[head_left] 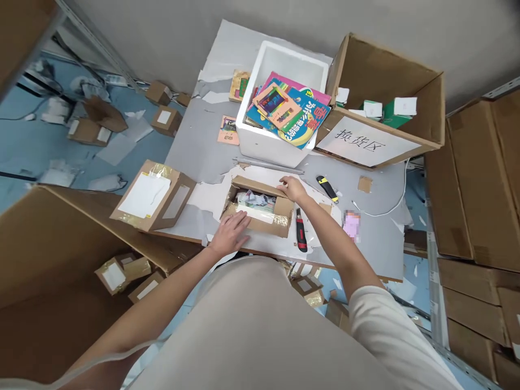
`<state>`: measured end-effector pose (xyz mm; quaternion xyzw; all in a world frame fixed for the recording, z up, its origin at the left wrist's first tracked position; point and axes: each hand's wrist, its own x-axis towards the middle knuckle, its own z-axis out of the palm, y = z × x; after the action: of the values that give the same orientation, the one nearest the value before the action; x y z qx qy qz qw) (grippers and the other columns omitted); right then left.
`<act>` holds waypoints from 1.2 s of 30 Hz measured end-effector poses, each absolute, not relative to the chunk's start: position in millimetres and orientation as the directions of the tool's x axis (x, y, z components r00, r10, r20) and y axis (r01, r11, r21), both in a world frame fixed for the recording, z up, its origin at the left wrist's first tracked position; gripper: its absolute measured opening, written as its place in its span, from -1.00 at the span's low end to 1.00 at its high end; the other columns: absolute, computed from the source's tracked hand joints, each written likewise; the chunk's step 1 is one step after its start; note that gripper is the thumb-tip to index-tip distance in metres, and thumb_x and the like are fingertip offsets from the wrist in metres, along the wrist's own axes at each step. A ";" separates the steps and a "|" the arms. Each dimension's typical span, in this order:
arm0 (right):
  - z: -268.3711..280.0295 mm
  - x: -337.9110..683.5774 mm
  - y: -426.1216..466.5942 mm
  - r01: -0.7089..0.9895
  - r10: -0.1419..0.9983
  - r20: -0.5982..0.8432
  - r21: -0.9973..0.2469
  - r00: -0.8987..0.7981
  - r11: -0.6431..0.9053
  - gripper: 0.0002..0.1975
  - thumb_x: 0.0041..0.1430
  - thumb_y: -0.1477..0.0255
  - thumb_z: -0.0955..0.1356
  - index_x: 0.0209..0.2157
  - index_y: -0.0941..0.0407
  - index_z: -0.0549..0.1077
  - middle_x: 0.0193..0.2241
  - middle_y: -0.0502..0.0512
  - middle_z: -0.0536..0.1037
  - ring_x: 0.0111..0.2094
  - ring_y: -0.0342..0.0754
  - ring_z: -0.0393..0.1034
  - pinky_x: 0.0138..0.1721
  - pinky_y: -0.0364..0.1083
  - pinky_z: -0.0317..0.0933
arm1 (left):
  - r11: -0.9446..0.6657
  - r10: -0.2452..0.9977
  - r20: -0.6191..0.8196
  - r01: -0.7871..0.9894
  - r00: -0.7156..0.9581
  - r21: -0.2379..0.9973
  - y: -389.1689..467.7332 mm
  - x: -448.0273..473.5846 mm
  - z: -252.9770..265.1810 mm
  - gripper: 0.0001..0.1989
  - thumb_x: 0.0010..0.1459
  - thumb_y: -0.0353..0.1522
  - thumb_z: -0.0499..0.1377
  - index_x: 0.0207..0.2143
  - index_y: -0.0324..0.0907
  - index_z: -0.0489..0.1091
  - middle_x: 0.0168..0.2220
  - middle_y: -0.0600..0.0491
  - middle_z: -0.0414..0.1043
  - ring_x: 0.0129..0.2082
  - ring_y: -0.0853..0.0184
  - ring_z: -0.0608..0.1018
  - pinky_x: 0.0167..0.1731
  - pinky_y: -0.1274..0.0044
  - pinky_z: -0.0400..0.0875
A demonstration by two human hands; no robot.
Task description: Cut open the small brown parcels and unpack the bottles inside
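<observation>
In front of me on the table is a small cardboard box (264, 225) with its top flaps parted. Crumpled paper (255, 199) lies inside over contents I cannot make out. My left hand (230, 233) rests flat on the near left edge of the box, fingers stretched out. At the far right side, my right hand (293, 189) has its fingers bent around the edge of the back flap (260, 184). A red and black utility knife (301, 232) lies just right of the box. Farther right is a yellow and black utility knife (327, 189).
A white foam bin (270, 143) full of books stands behind the box. Beside it is a large labelled carton (390, 135) with green boxes. A taped parcel (154, 195) sits at the table's left edge. Below left is a big open carton (36, 244) holding parcels. A white cable (390, 211) lies right.
</observation>
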<state>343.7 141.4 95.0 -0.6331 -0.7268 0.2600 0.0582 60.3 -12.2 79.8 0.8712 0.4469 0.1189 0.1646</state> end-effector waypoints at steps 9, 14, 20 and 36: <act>129.9 330.3 78.5 0.868 0.926 0.052 -0.332 -0.374 0.369 -0.58 0.27 0.34 0.23 0.10 0.20 0.33 0.13 0.35 0.30 0.15 0.18 0.15 0.15 0.13 0.03 | -0.604 0.692 -0.181 0.698 0.699 0.386 127.5 38.7 122.2 0.17 -0.14 0.24 0.09 0.32 -0.33 -0.12 0.35 -0.27 -0.14 0.35 -0.09 -0.08 0.26 0.15 -0.11; 140.7 308.7 12.6 0.872 0.857 -0.175 -0.170 -0.485 0.459 -0.34 0.13 0.38 0.37 0.23 0.23 0.14 0.05 0.38 0.38 0.05 0.20 0.24 0.16 0.21 -0.03 | -0.483 0.693 -0.258 0.699 0.673 0.526 145.5 38.3 104.0 -0.10 0.13 0.14 -0.18 0.30 -0.35 -0.03 0.29 -0.22 0.05 0.29 0.06 0.13 0.24 0.29 0.05; 103.9 303.3 -57.5 0.806 0.809 0.006 -0.075 -0.588 0.587 -0.64 0.29 0.59 0.14 0.03 0.12 0.38 -0.11 0.23 0.51 -0.10 0.01 0.37 0.02 0.05 0.17 | -0.358 0.701 -0.363 0.742 0.614 0.566 139.7 37.2 97.1 -0.14 0.19 0.10 -0.38 0.34 -0.30 -0.12 0.36 -0.15 -0.10 0.37 0.07 -0.09 0.27 0.24 -0.05; 132.4 278.7 -1.1 0.832 0.827 -0.129 -0.191 -0.547 0.520 -0.64 0.29 0.50 0.19 0.08 0.19 0.37 0.02 0.27 0.47 0.02 0.05 0.35 0.09 0.05 0.18 | -0.671 0.664 -0.265 0.713 0.700 0.203 101.4 38.9 106.1 0.56 -0.49 0.27 0.21 0.31 -0.54 -0.43 0.34 -0.51 -0.42 0.32 -0.31 -0.22 0.19 -0.03 -0.37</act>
<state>278.7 -1.1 132.4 -0.4759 -0.8718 0.1155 -0.0112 38.9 101.4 106.1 0.9101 0.3781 -0.0843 0.1468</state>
